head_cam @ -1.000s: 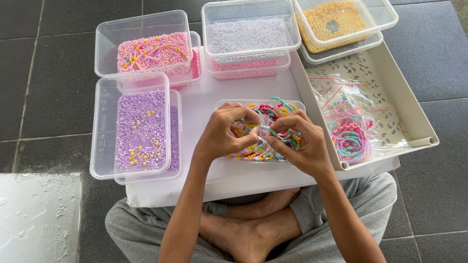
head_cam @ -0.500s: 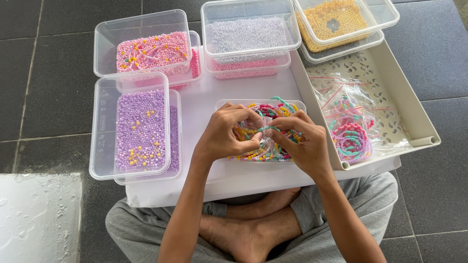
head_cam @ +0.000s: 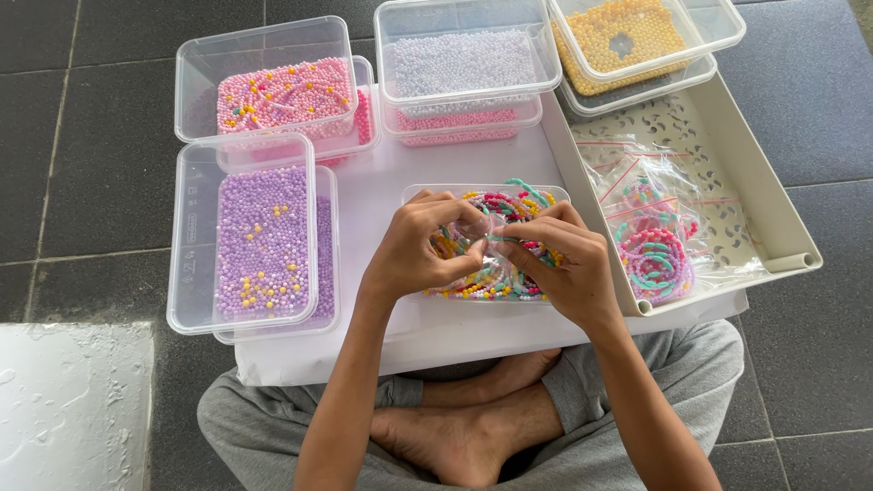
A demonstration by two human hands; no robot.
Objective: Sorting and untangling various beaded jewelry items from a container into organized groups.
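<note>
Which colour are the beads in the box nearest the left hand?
Purple beads, with a few yellow ones, seen in the head view.

Bright, even daylight floods the scene, soft and diffuse, so shadows stay faint: just a thin dark edge under the purple bead box [head_cam: 259, 238] and a dim pocket beneath the white desk [head_cam: 382, 182] at the crossed legs. The clear container lids [head_cam: 468, 23] and the plastic bags [head_cam: 650, 195] in the tray throw pale glints, no harsh glare, and colours read vivid. Focus is crisp across most of the view, individual beads sharp, with slight softness at the fingers [head_cam: 473, 223] and mild wide-angle bending of the floor tiles [head_cam: 809, 100] toward the edges.
</note>
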